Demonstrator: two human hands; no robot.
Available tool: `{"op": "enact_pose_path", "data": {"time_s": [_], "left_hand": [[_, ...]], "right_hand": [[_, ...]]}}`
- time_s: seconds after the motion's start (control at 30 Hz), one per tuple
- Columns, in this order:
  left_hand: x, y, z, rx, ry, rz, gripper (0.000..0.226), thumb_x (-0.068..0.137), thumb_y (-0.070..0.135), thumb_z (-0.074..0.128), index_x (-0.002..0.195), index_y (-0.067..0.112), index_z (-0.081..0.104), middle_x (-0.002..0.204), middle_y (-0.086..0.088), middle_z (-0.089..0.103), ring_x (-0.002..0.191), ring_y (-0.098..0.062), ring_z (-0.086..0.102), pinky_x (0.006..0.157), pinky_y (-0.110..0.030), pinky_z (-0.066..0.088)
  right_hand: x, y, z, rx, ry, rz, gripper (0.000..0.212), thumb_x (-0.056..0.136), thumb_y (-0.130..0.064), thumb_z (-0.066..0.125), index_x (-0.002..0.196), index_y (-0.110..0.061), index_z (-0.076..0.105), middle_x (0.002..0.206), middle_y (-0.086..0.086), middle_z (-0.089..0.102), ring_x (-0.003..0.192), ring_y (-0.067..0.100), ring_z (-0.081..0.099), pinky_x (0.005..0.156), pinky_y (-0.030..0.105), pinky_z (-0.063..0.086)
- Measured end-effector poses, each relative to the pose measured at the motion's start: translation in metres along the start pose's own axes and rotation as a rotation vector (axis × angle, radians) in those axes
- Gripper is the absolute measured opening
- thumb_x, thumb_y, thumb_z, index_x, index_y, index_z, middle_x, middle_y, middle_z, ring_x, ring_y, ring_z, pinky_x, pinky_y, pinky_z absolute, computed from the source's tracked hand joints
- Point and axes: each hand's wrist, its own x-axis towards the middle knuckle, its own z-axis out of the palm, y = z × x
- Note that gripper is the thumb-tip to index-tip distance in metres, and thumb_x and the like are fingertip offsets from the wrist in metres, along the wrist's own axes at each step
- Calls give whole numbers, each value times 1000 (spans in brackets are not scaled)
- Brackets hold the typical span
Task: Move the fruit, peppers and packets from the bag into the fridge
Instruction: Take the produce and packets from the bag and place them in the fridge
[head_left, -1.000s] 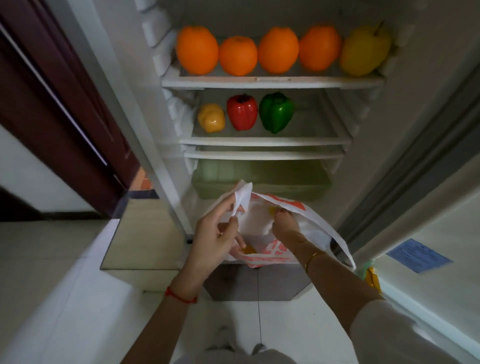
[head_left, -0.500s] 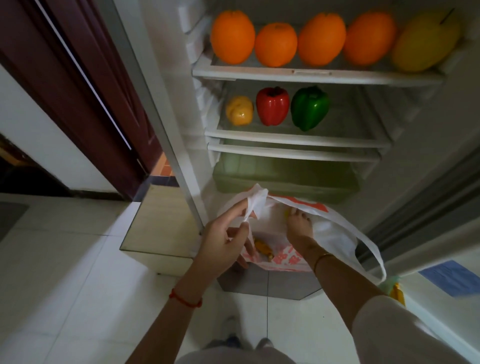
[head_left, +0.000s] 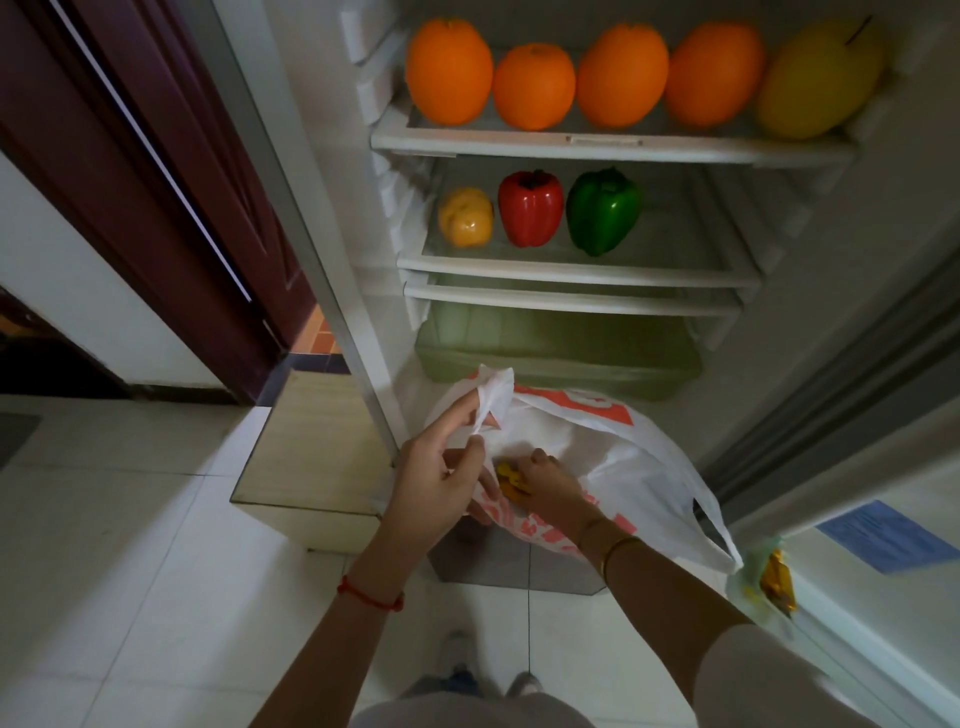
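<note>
A white plastic bag (head_left: 613, 457) with red print hangs in front of the open fridge. My left hand (head_left: 441, 483) pinches its left handle and holds the mouth open. My right hand (head_left: 553, 486) is at the bag's mouth, closed on a yellow packet (head_left: 510, 479) that shows partly between the fingers. On the top shelf (head_left: 613, 145) sit several oranges (head_left: 449, 73) and a yellow pear (head_left: 818, 83). The shelf below carries a yellow pepper (head_left: 466, 217), a red pepper (head_left: 531, 208) and a green pepper (head_left: 602, 210).
A green crisper drawer (head_left: 556, 353) sits under the lowest shelf. The fridge door (head_left: 883, 530) stands open at right, with a yellow packet (head_left: 776, 579) in its pocket. A dark red door (head_left: 156, 171) and a low beige step (head_left: 311, 441) are at left. My shoes (head_left: 488, 670) stand on white tiles.
My right hand has come up from deep in the bag to its mouth with a yellow packet in it. The view has shifted closer to the fridge and to the left.
</note>
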Motion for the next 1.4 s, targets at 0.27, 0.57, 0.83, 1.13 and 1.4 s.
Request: {"op": "enact_pose_path", "data": {"time_s": [0.27, 0.57, 0.83, 1.13, 1.4], "left_hand": [[0, 8, 5, -20, -21, 11, 52, 98, 4, 48, 143, 30, 47, 120, 10, 66, 60, -36, 67, 49, -50, 58], [5, 9, 9, 5, -48, -6, 50, 97, 6, 49, 144, 25, 46, 122, 5, 65, 62, -32, 69, 53, -48, 60], [25, 19, 23, -18, -67, 4, 50, 98, 11, 54, 142, 34, 47, 129, 3, 60, 64, -31, 70, 51, -50, 59], [33, 53, 62, -27, -134, 112, 49, 99, 10, 47, 137, 42, 42, 140, -1, 54, 58, -16, 71, 43, -27, 55], [25, 72, 100, -9, -198, 143, 53, 100, 13, 49, 134, 51, 35, 115, 13, 59, 62, -18, 72, 50, -38, 61]], "right_hand": [[5, -10, 26, -224, 80, 34, 64, 93, -43, 56, 142, -8, 35, 131, 15, 49, 116, 28, 56, 93, 36, 50], [11, -7, 30, -175, 104, 13, 62, 92, -42, 59, 140, -11, 36, 131, 11, 51, 116, 25, 57, 96, 33, 49], [-30, -6, -32, 102, 202, 0, 42, 89, -34, 63, 119, -17, 39, 114, 8, 57, 103, 25, 56, 86, 33, 47], [-144, 3, -93, 441, 668, 167, 47, 83, -26, 73, 116, -22, 40, 105, -2, 61, 91, 15, 61, 75, 31, 55], [-247, 58, -110, 798, 1000, 669, 30, 78, -26, 80, 91, -17, 54, 75, -5, 65, 66, 9, 62, 56, 13, 46]]}}
